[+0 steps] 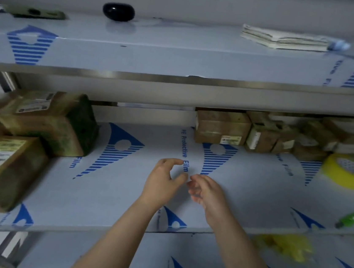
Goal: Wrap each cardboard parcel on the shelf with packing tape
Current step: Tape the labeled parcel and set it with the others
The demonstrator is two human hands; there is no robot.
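Observation:
Both my hands hover over the bare middle of the film-covered middle shelf (120, 193). My left hand (163, 181) has curled fingers held apart and holds nothing. My right hand (206, 191) is beside it, fingers loosely spread and empty, almost touching the left thumb. Two tape-wrapped cardboard parcels lie at the left: a larger one (47, 119) and one nearer the front edge (2, 167). A cluster of several small cardboard parcels (223, 128) stands at the back right. A yellow roll of packing tape (347, 171) rests at the far right.
A green cutter-like tool (351, 218) lies near the shelf's front right edge. The upper shelf (178, 79) overhangs closely and carries a black rounded object (118, 11) and a stack of papers (284, 38). A yellow item (287, 245) lies on the lower shelf.

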